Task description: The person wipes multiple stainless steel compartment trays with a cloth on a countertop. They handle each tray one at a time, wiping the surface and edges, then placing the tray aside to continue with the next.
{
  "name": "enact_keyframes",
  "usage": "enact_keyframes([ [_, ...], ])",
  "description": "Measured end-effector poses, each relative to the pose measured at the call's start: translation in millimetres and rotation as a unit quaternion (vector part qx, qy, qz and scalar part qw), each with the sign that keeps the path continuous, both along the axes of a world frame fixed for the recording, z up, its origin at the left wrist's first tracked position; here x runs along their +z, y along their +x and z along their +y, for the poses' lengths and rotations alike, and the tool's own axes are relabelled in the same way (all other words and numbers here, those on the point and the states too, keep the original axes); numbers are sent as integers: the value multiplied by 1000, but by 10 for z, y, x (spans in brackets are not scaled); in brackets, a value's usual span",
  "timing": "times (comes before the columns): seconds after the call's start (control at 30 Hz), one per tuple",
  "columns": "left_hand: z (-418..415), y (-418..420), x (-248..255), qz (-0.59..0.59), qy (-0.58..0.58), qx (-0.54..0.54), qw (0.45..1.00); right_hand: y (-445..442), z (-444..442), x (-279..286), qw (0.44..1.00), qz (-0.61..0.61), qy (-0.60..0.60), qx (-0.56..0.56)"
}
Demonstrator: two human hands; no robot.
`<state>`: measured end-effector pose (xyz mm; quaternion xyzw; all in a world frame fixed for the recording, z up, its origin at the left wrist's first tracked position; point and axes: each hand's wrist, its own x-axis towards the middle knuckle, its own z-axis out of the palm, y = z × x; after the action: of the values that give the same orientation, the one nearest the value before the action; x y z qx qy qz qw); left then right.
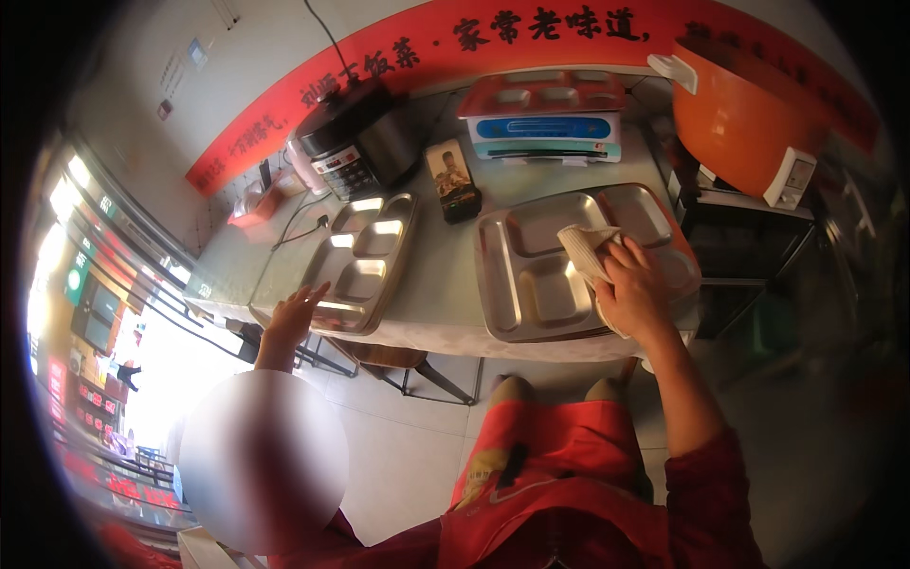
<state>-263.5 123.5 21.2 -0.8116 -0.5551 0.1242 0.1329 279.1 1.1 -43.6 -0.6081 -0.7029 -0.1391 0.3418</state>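
In the head view, my right hand (636, 288) grips a pale striped cloth (586, 249). The cloth rests on a stainless-steel compartment tray (501, 281) at the right front of the table. My left hand (293, 316) holds nothing, its fingers slightly spread. It is at the near left edge of another stainless-steel compartment tray (350, 277), which seems to lie on a stack; whether the fingertips touch it I cannot tell.
A phone (453, 181) stands propped on the table (434, 284). Behind are an electric pressure cooker (355, 153), a pink basket (256, 206) and a white-and-blue box (544, 131) bearing compartment trays (540, 92). An orange pot (739, 121) stands right; a stool (384, 355) sits below.
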Motion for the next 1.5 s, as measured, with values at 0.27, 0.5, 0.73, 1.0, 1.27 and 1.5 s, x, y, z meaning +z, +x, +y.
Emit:
enact_keyframes([
  [0.27, 278, 1429, 81, -135, 31, -94, 986, 33, -15, -6, 999, 14, 33, -8],
  [0.5, 608, 2324, -511, -150, 65, -43, 986, -1, -18, 19, 999, 25, 29, 2],
  [0.73, 993, 2478, -812, -143, 115, -33, 982, 10, -16, 71, 1000, 24, 10, -4],
  [1.0, 872, 2357, -986, -333, 211, 0, 919, -146, 52, 51, 999, 16, -20, 31],
  [1.27, 1429, 2846, -1364, -630, 206, 13, 748, 131, -31, -137, 987, -43, -149, -50],
  [1.5, 1602, 2711, -1540, -667, 231, 13, 708, 574, 189, -694, 995, -58, -77, 7],
])
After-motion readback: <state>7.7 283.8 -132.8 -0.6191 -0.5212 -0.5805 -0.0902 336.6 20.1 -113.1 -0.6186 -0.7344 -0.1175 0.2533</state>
